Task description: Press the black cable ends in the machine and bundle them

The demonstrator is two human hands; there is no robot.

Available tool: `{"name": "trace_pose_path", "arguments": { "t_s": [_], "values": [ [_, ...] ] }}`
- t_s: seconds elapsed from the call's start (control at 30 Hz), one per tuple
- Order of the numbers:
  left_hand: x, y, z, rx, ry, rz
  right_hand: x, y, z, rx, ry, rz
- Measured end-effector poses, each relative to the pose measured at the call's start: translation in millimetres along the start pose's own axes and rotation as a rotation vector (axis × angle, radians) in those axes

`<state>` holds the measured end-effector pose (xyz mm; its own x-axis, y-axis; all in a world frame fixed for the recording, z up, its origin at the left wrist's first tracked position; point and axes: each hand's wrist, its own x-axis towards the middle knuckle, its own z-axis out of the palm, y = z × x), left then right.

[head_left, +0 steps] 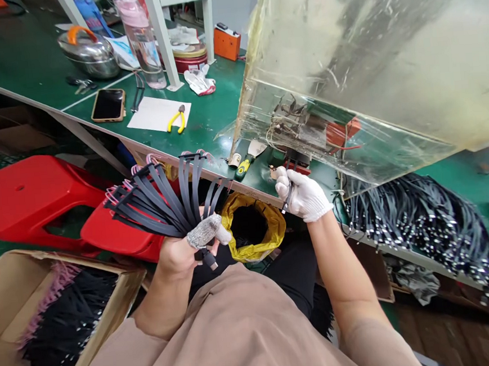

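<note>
Beside the yellow bag (276,234), the left hand (197,236) grips fanned cables (157,204); a loosened thumb could spill some. The gloved right hand (303,195) pinches one cable (287,201).

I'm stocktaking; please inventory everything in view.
Bench: one, green, centre
Held cables: several, black, centre-left
Single cable: one, black, centre-right
Cable pile: one, black, right
Carton: one, brown, left
Boxed cables: many, black, inside carton
Bag: one, yellow, centre
Guard: one, clear, right
Stools: apparently two, red, left
Paper: one, white, bench
Pliers: one, yellow, on paper
Phone: one, black, bench
Scraper: one, green-yellow, bench
Bottles: two, pink, blue, upper left
Pot: one, silver, upper left
Glove: one, white, bench
Left hand: one, grey-capped thumb, centre
Right hand: one, white-gloved, centre
</note>
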<state>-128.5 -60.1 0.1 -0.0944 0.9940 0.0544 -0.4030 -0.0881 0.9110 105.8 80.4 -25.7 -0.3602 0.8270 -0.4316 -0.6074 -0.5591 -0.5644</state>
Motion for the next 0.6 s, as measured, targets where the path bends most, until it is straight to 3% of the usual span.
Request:
{"name": "trace_pose_path", "arguments": {
  "t_s": [0.27, 0.47, 0.6],
  "values": [
    [-3.9, -3.0, -12.8, 0.035, -0.081, -0.041, 3.0, -9.6, -4.9, 0.053, 0.059, 0.09],
    [-11.1, -3.4, -1.5, -0.036, 0.082, -0.049, 2.8, -11.9, -4.1, 0.07, 0.074, 0.11],
    [-12.7, -2.2, 2.5, -0.015, 0.076, -0.054, 3.0, -12.2, -6.7, 0.059, 0.042, 0.128]
  ]
}}
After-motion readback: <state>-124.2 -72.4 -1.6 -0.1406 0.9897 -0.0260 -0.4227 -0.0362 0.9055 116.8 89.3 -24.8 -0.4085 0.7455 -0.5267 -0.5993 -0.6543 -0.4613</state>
